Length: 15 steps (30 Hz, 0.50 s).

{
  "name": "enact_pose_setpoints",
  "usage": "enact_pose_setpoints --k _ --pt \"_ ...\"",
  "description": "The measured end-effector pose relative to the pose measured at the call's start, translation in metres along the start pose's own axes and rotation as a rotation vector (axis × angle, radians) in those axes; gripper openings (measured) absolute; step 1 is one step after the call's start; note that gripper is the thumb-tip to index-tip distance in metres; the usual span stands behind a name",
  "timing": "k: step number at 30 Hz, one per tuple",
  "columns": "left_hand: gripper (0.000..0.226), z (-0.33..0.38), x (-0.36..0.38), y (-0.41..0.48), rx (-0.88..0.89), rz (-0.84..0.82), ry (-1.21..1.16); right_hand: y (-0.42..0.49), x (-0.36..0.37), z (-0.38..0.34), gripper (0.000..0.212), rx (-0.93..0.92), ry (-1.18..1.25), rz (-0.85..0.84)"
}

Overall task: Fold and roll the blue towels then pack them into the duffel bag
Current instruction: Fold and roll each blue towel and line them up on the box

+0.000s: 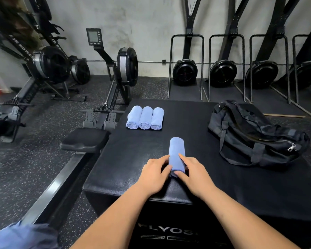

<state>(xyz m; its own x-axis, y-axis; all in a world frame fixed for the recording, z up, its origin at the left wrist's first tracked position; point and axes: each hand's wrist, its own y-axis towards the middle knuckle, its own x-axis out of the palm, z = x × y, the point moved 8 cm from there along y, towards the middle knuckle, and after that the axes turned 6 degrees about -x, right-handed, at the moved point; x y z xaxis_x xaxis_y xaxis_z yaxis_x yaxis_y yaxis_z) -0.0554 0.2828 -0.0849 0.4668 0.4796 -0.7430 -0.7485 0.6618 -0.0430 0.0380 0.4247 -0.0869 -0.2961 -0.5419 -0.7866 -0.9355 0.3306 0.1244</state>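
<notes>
Head view takes in the black padded counter (133, 159), which carries everything. At its far right lies the duffel bag (255, 133), slumped and dark, its zip pull toward the right end. Whether its mouth is open I cannot tell. Blurred blue cloth (23, 236) fills the near left corner, off the counter, and may be more towels waiting. At the far left three rolled blue towels (145, 118) lie side by side, touching, with their spiral ends facing near. In the near middle a fourth rolled towel (177, 151) lies lengthwise, pointing away, well apart from both the row and the bag. The left hand (153, 174) and right hand (196, 174) clasp its near end from either side, fingers (164, 169) curled against the cloth.

The step in hand, I judge, is finishing this roll. To do it well, squeeze evenly from both sides so the layers are tight. Tuck the loose edge underneath and square the near end so the spiral does not telescope out. Set it down seam-under beside the row, touching the rightmost roll, so that its own weight pins the flap.
</notes>
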Motion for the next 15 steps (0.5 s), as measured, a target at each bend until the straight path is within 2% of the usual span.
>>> enact_pose_setpoints --k 4,9,15 --pt "0.053 -0.005 -0.008 0.012 0.026 0.038 0.047 0.022 0.0 0.004 0.07 0.046 -0.041 0.032" --pt "0.053 -0.018 -0.01 0.042 0.057 0.023 0.126 0.054 0.004 0.002 0.056 0.051 -0.045 0.082" --pt "0.054 -0.026 -0.009 0.091 0.04 0.012 0.095 0.095 0.008 0.003 0.048 0.063 -0.066 0.172"
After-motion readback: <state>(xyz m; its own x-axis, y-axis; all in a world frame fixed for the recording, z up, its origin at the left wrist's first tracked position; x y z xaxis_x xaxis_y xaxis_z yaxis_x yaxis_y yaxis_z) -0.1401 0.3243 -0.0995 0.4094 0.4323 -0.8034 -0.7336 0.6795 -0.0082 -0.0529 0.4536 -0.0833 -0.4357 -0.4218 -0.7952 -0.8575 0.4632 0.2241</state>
